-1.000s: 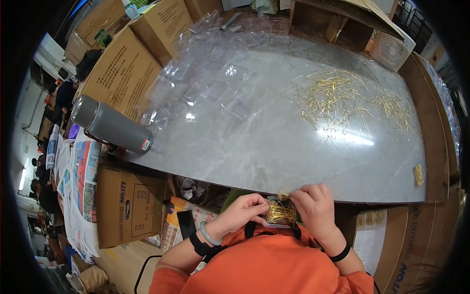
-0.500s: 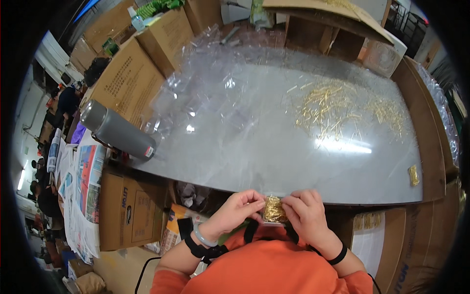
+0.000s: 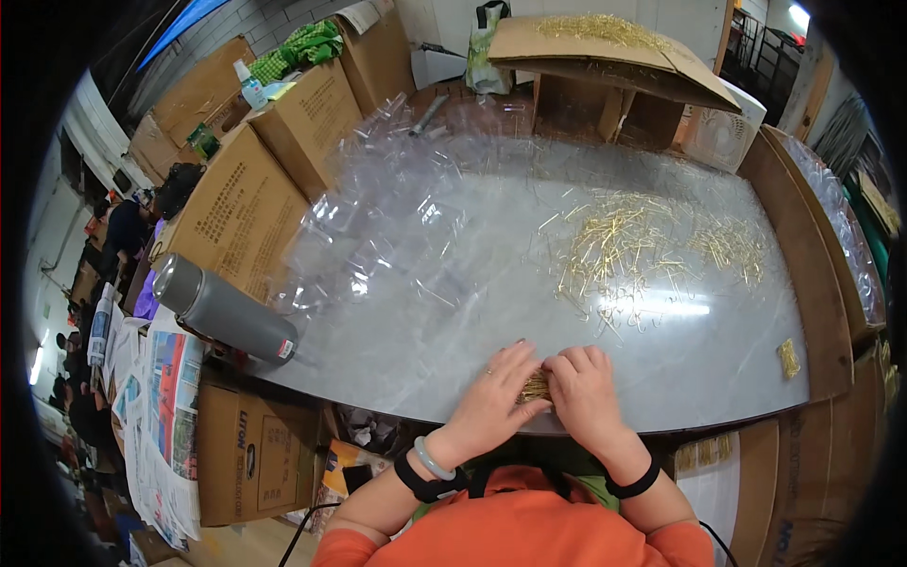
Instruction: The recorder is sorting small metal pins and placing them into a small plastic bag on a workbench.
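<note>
At the table's front edge, both of my hands close around a small packed bunch of gold wire hooks (image 3: 535, 386). My left hand (image 3: 493, 389) lies over its left side, with the fingers pointing away from me and the thumb along the near side. My right hand (image 3: 584, 389) presses the right side with curled fingers. Most of the bunch is covered by the hands, and its clear case, if it still sits in one, cannot be made out. Beyond my right hand spreads a loose heap of gold hooks (image 3: 614, 241), with a smaller heap (image 3: 729, 246) beside it.
Clear plastic boxes (image 3: 378, 227) crowd the table's left side, near a grey bottle (image 3: 227, 312). A small gold bundle (image 3: 788, 359) lies at the right edge. Cardboard walls (image 3: 803, 246) border the right; a carton (image 3: 231, 203) stands left. More gold pieces top a cardboard flap (image 3: 605, 42).
Both hands have moved forward from above my lap onto the table's edge, carrying the gold hooks. My left hand has changed from a fingertip hold to lying over the bunch. The view has tilted slightly.
</note>
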`<move>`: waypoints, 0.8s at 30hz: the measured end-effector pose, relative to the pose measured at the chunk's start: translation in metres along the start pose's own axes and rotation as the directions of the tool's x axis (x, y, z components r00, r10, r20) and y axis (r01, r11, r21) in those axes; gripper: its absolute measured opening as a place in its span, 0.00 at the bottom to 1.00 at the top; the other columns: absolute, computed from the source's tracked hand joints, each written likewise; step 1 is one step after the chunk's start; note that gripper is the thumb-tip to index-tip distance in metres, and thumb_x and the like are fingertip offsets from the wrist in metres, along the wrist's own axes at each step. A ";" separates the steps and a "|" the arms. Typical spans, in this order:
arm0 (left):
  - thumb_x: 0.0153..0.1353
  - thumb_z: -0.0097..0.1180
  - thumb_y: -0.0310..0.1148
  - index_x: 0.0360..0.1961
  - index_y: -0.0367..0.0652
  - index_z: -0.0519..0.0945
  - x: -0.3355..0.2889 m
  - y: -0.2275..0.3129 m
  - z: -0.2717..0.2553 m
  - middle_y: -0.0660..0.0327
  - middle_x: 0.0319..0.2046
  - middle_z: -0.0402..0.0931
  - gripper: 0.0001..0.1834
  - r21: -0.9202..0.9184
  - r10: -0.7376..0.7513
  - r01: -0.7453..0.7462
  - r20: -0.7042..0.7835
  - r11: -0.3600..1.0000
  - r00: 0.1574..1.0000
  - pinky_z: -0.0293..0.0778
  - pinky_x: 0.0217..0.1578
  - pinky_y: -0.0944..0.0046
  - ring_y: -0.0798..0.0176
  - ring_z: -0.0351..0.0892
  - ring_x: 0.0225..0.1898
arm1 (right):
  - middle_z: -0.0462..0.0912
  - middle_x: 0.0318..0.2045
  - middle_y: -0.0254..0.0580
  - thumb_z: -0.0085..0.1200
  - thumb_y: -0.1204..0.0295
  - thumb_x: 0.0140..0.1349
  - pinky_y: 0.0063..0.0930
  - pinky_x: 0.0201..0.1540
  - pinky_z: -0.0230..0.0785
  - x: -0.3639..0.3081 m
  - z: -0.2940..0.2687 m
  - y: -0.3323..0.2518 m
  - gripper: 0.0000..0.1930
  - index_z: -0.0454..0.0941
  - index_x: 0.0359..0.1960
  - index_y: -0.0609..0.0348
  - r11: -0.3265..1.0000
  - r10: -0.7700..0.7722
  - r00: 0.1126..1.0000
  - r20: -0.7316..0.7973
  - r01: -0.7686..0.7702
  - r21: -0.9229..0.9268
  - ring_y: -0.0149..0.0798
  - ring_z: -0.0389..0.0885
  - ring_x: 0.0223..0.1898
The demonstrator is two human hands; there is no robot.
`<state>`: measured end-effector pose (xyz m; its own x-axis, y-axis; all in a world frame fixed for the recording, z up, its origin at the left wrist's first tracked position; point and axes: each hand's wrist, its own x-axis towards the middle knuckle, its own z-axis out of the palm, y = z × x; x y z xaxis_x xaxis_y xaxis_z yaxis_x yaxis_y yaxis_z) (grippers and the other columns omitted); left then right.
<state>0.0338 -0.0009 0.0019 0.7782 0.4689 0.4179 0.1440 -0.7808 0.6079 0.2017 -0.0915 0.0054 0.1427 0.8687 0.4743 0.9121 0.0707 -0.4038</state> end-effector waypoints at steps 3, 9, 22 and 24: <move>0.63 0.68 0.41 0.65 0.31 0.70 -0.005 -0.009 0.010 0.42 0.68 0.67 0.36 0.045 0.022 -0.025 0.054 0.999 0.998 0.62 0.71 0.43 0.37 0.63 0.72 | 0.80 0.39 0.42 0.59 0.76 0.63 0.42 0.47 0.69 0.004 -0.013 0.007 0.07 0.81 0.43 0.56 0.984 0.053 0.998 -0.024 -0.048 0.169 0.51 0.77 0.44; 0.65 0.66 0.42 0.66 0.29 0.70 -0.008 -0.001 0.009 0.42 0.69 0.65 0.36 0.192 0.032 -0.046 0.076 0.980 0.997 0.60 0.71 0.40 0.37 0.62 0.72 | 0.80 0.34 0.47 0.67 0.73 0.59 0.40 0.39 0.75 -0.022 -0.060 -0.004 0.12 0.80 0.43 0.60 0.930 0.264 0.957 0.121 -0.285 0.233 0.49 0.81 0.35; 0.68 0.62 0.40 0.69 0.30 0.67 -0.002 -0.001 0.010 0.43 0.69 0.64 0.35 0.132 0.045 -0.057 0.092 0.990 0.995 0.61 0.71 0.41 0.35 0.62 0.72 | 0.82 0.31 0.41 0.67 0.79 0.55 0.38 0.38 0.74 -0.013 -0.040 0.018 0.10 0.82 0.39 0.58 0.995 0.029 0.998 -0.061 -0.023 0.096 0.48 0.80 0.34; 0.68 0.61 0.38 0.69 0.30 0.66 -0.002 0.001 0.010 0.43 0.68 0.65 0.34 0.162 0.050 -0.066 0.099 0.985 0.994 0.61 0.71 0.42 0.35 0.62 0.72 | 0.83 0.31 0.40 0.67 0.79 0.53 0.38 0.39 0.73 -0.010 -0.044 0.024 0.11 0.83 0.39 0.57 0.998 0.014 1.000 -0.001 -0.014 0.058 0.48 0.80 0.35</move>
<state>0.0385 -0.0066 -0.0056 0.8413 0.3860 0.3784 0.1896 -0.8663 0.4622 0.2387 -0.1203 0.0250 0.1558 0.8691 0.4695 0.8860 0.0871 -0.4554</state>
